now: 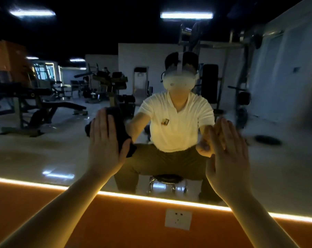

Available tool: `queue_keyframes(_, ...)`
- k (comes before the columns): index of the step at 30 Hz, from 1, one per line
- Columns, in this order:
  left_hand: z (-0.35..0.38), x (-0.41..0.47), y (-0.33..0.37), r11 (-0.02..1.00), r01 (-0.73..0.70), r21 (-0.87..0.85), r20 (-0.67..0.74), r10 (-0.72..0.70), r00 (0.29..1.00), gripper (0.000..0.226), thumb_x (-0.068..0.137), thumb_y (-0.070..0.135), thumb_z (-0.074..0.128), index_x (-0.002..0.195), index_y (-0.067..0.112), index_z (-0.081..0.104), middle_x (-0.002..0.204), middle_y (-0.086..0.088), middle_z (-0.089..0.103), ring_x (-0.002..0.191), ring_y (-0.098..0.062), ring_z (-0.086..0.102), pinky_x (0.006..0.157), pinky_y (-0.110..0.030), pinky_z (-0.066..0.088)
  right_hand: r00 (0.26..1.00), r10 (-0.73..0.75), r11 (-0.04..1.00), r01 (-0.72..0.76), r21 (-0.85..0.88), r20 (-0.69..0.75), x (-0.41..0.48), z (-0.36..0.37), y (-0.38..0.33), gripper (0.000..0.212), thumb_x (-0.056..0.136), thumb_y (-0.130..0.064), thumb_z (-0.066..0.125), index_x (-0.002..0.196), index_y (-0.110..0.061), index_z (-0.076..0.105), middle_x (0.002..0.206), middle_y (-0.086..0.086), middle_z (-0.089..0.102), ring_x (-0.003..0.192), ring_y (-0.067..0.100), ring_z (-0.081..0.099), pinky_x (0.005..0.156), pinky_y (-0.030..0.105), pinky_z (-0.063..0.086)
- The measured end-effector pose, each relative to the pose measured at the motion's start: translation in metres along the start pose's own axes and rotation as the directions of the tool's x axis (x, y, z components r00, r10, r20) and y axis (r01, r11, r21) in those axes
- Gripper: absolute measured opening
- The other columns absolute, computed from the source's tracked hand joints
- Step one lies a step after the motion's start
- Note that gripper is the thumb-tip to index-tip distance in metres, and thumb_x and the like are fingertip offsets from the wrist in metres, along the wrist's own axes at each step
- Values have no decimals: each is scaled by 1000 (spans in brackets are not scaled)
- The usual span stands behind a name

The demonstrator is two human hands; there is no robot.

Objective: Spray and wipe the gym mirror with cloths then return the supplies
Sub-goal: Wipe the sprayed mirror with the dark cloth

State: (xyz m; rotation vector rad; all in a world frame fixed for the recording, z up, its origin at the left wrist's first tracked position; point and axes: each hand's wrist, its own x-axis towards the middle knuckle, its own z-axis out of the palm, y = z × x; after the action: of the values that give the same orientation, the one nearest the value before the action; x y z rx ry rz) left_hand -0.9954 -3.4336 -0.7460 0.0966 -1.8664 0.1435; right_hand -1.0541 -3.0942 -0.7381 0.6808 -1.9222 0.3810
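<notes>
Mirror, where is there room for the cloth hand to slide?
Widest: bare glass of the large wall mirror, left of the left hand pressing the dark crumpled cloth, above the glowing light strip. Tighter: the gap between it and the flat right hand.

Single view, head-worn, wide-angle; frame edges bowed. Faces mirror square-on, pitched slightly down. Very near: glass within arm's reach, left hand and right hand raised at it, forearms entering from bottom corners. Lower band: orange wall, light strip, socket near centre. Reflection shows wearer's headset right of centre, stool below, gym machines far behind.
</notes>
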Motion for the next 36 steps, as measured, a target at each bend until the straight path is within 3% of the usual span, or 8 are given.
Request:
queue_keyframes(3, 8, -25, 12, 979, 190, -73, -49, -194, 980, 82, 104, 42, 38, 157, -15, 16, 167, -36, 8, 158, -47, 9, 127, -61, 17, 1000, -8, 1000, 8, -4, -5, -12, -1, 8, 71, 93, -3, 53, 160, -6, 31, 170, 18, 17, 158, 35, 15, 123, 60, 24)
queue_keyframes(6, 19, -37, 53, 957, 245, -155, -41, -254, 966, 81, 105, 41, 37, 156, -17, 14, 166, -37, 6, 158, -48, 7, 125, -64, 17, 999, -42, 999, 42, -10, 11, -23, -1, 17, 71, 93, 0, 51, 160, -4, 30, 170, 18, 17, 158, 35, 15, 123, 60, 25)
queue_keyframes(13, 35, -38, 156, 971, 32, -239, 51, -21, 999, 81, 104, 47, 40, 159, -7, 13, 168, -32, 6, 159, -44, 5, 129, -58, 11, 997, -65, 998, 65, 16, 31, -25, -5, 34, 64, 96, -10, 39, 159, -6, 32, 170, 14, 20, 159, 29, 16, 125, 56, 22)
queue_keyframes(21, 40, -28, 251, 935, -170, -313, 152, 226, 962, 74, 104, 36, 36, 163, -1, 11, 171, -24, 1, 161, -35, -2, 131, -48, 0, 998, 54, 993, -55, 109, 12, -28, -18, 47, 64, 100, -27, 29, 158, -2, 33, 166, 16, 31, 156, 29, 26, 124, 56, 26)
queue_keyframes(25, 38, -28, 225, 927, -291, -237, 148, 330, 932, 72, 107, 38, 41, 163, 1, 17, 172, -20, 4, 161, -31, 1, 131, -46, 3, 999, 40, 992, -38, 119, -14, -32, -17, 44, 63, 109, -37, 15, 158, -2, 33, 167, 17, 28, 156, 30, 23, 127, 50, 20)
queue_keyframes(27, 35, -32, 200, 929, -293, -224, 152, 331, 931, 72, 107, 40, 42, 163, 1, 17, 172, -20, 2, 161, -32, 2, 131, -46, 4, 1000, -8, 991, 11, 136, -20, -31, -13, 36, 57, 106, -24, 25, 160, -6, 28, 168, 16, 26, 157, 30, 21, 127, 50, 20)
queue_keyframes(30, 29, -45, 151, 957, -231, -175, 185, 262, 947, 79, 107, 44, 46, 164, 3, 11, 173, -20, -3, 161, -34, 0, 131, -50, 5, 999, -33, 991, 30, 132, 20, -33, -4, 23, 69, 94, -7, 40, 162, -10, 26, 170, 13, 22, 158, 29, 18, 125, 56, 24)
queue_keyframes(36, 7, -78, 41, 978, -197, -68, 286, 208, 935, 82, 107, 51, 40, 164, 2, 10, 172, -19, -5, 161, -34, -1, 131, -48, 0, 999, -35, 992, 31, 124, 31, -35, 11, 3, 63, 95, -9, 44, 157, -5, 38, 169, 17, 20, 158, 34, 15, 123, 59, 26)
